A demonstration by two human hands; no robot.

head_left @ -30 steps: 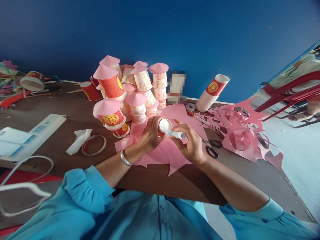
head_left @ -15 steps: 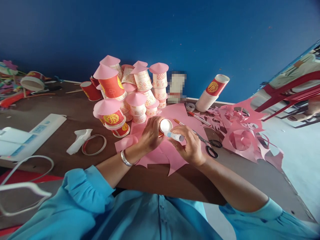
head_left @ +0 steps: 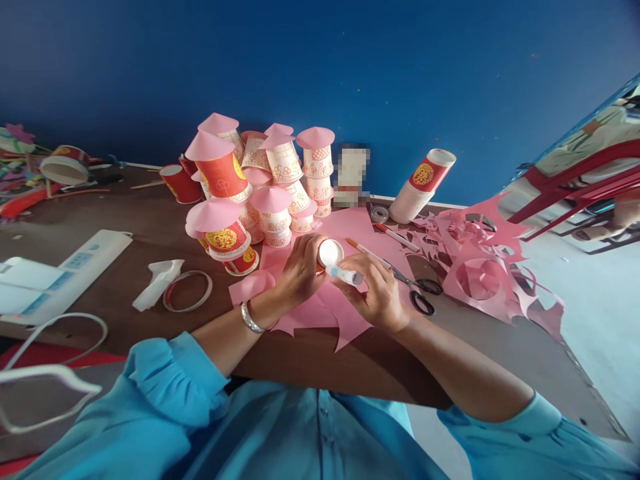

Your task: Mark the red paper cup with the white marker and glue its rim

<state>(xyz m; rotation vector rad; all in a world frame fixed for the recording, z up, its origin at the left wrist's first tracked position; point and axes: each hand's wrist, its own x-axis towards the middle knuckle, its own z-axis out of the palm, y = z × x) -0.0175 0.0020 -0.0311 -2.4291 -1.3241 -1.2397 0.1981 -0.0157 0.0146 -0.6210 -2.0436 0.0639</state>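
My left hand (head_left: pixel 301 270) is wrapped round a paper cup (head_left: pixel 331 253), whose round white end faces up towards me. My right hand (head_left: pixel 375 290) grips a small white and light-blue tube, like a glue stick (head_left: pixel 344 275), with its far end at the cup's near rim. Both hands are over pink paper sheets (head_left: pixel 350 310) on the dark table. To the left of the cup stand stacked red and white cups (head_left: pixel 221 175) with pink paper cones (head_left: pixel 270 199) on top.
Scissors (head_left: pixel 424 300) and two pens lie right of my hands. A tall cup stack (head_left: pixel 410 201) leans near the blue wall, beside pink scraps (head_left: pixel 480 267). On the left are a tape roll (head_left: pixel 187 291), a white tool (head_left: pixel 156 285) and a power strip (head_left: pixel 83 260).
The tube in my right hand has shifted slightly left along the cup's rim. My left hand still holds the cup. The whole view has moved very slightly.
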